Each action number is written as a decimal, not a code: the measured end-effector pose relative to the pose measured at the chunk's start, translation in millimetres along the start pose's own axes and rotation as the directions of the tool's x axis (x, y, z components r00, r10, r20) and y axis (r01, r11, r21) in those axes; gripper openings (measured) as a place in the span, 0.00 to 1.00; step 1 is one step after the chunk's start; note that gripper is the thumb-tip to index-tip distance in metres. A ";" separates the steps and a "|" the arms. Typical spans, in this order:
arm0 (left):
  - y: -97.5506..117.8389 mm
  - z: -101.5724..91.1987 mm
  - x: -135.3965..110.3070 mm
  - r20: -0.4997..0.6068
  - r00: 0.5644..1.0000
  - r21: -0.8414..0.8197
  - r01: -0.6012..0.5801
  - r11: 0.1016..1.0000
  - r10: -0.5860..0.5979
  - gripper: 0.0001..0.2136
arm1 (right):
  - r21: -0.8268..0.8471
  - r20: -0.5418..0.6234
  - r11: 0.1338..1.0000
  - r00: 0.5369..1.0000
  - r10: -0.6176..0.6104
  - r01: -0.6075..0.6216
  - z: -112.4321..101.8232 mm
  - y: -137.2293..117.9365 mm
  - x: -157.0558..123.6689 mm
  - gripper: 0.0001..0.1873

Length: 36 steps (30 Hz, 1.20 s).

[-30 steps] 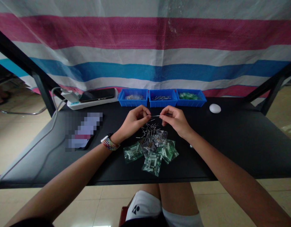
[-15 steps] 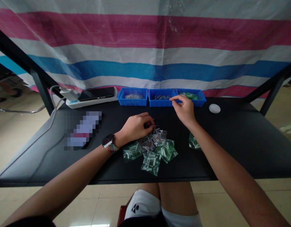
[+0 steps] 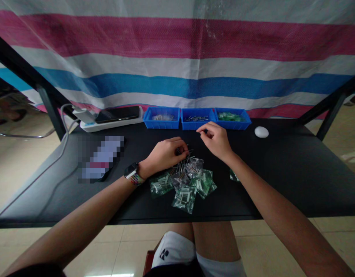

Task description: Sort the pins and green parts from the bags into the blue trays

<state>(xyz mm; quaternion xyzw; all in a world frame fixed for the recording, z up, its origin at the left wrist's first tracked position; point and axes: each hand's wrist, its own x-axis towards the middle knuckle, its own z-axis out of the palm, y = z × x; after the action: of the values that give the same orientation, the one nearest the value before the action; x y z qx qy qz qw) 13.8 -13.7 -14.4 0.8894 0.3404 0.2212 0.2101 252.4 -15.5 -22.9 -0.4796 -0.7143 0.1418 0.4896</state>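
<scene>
My left hand [image 3: 167, 153] rests on the table with thumb and fingers curled together at the edge of a pile of thin metal pins [image 3: 181, 166]. Whatever lies between those fingertips is too small and dark to make out. My right hand [image 3: 215, 140] hovers in front of the middle blue bin [image 3: 197, 125], its thumb and index finger pinched; I cannot tell if something is in them. Similar thin metal pieces lie inside that bin. Just below the pile are clear bags [image 3: 194, 167] and green-tinted bags [image 3: 185, 198] with small parts.
A left blue bin [image 3: 161, 124] holds clear bags, and a right blue bin [image 3: 233, 125] holds green ones. Another green bag [image 3: 234, 176] is partly under my right forearm. A white oval object [image 3: 261, 132], a power strip [image 3: 114, 124] with a phone [image 3: 118, 114], and a blurred-screen phone [image 3: 104, 158] lie around.
My right hand has drawn back from the middle bin, moving left and toward me, with its fingers still pinched. The left hand has stayed by the pile.
</scene>
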 end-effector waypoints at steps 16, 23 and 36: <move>10.2 -4.7 5.8 -0.191 0.963 -0.674 0.011 0.739 -0.189 0.08 | 0.428 0.353 0.814 0.902 0.249 -0.393 11.7 -24.9 -14.7 0.07; 5.7 -5.1 5.2 -0.219 0.961 -0.692 -0.032 0.721 -0.167 0.09 | 0.537 0.431 0.707 0.870 0.239 -0.460 16.2 -29.0 -16.1 0.14; 2.6 -8.5 6.1 -0.121 0.959 -0.675 0.110 0.729 -0.257 0.13 | 0.528 0.249 0.768 0.931 0.267 -0.362 16.1 -30.0 -18.2 0.09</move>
<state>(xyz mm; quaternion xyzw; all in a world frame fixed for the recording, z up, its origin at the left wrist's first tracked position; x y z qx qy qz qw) 14.6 -9.3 -4.6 0.6907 0.3465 0.3963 0.4958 223.7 -41.2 -20.8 -0.4128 -0.5858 0.4648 0.5199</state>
